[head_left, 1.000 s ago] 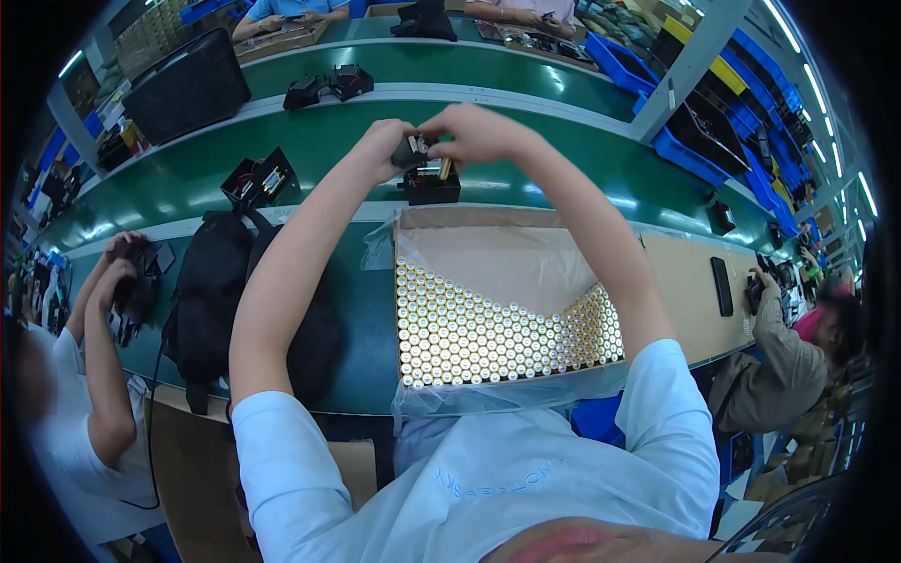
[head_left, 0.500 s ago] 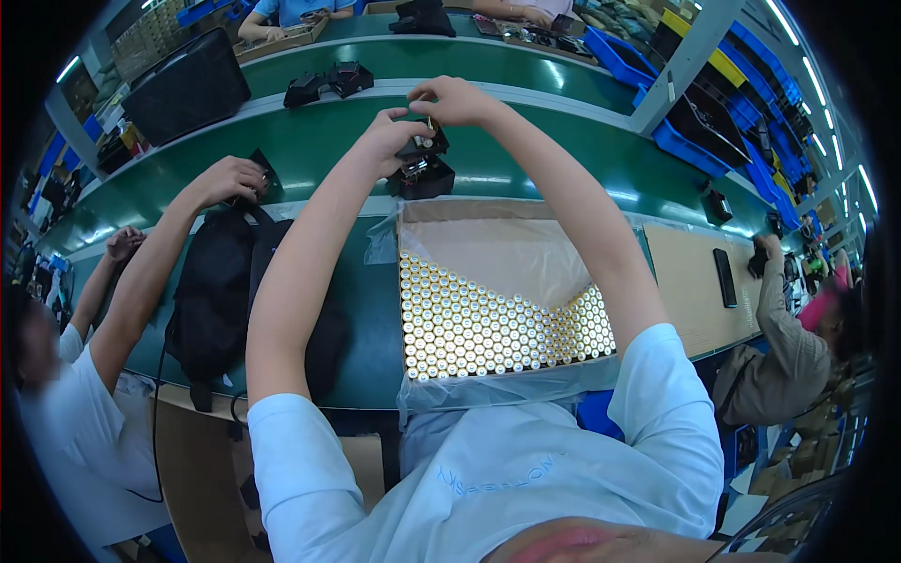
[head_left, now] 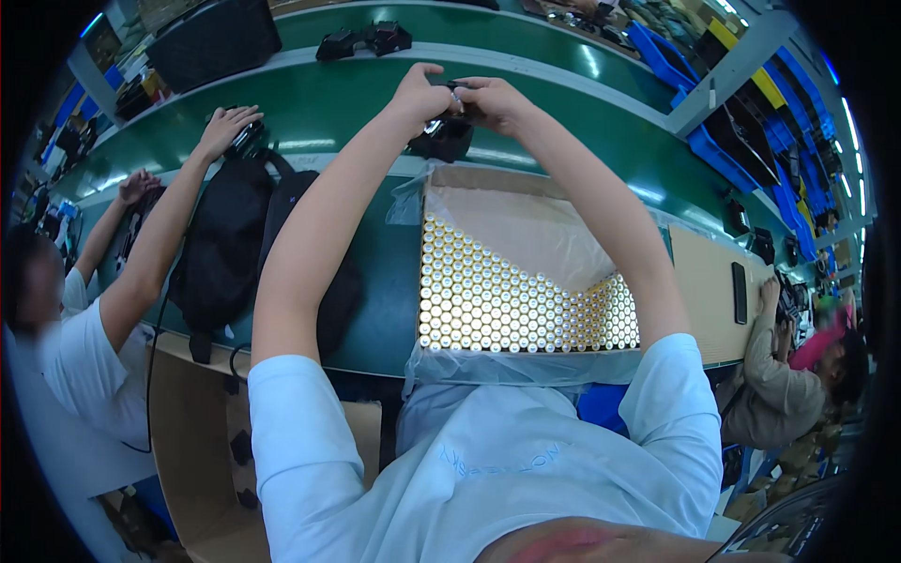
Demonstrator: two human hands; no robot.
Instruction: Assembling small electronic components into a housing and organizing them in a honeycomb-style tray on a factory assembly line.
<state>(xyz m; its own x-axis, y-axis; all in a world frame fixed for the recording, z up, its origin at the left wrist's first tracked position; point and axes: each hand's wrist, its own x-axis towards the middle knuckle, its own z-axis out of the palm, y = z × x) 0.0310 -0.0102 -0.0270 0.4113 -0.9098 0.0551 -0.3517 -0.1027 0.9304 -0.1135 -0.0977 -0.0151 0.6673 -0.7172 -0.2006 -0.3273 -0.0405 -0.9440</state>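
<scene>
My left hand point(head_left: 422, 98) is closed on a small black plastic housing point(head_left: 454, 84) over the green bench. Against its other side, the fingers of my right hand point(head_left: 499, 103) are closed too. A small shiny metallic piece point(head_left: 457, 99) shows between the fingertips; its kind is too small to tell. Just below my hands, another black plastic housing point(head_left: 443, 143) rests on the bench, partly covered by them. Nearer to me, between my forearms, a shallow cardboard box point(head_left: 496, 178) lined with clear plastic holds many upright gold-sided cylindrical batteries point(head_left: 497, 305).
A black backpack point(head_left: 223, 253) lies left of my arm, beside a co-worker's hand point(head_left: 225, 129) on a black device. At right, a phone-like black slab point(head_left: 740, 293) lies on a cardboard sheet point(head_left: 699, 281). Black units point(head_left: 364, 40) stand on the far ledge; blue bins point(head_left: 718, 155) are at right.
My view has shifted, so the bench sits higher. My right hand has come down from above the housing to meet my left hand. The co-worker's hand at left has opened out flatter.
</scene>
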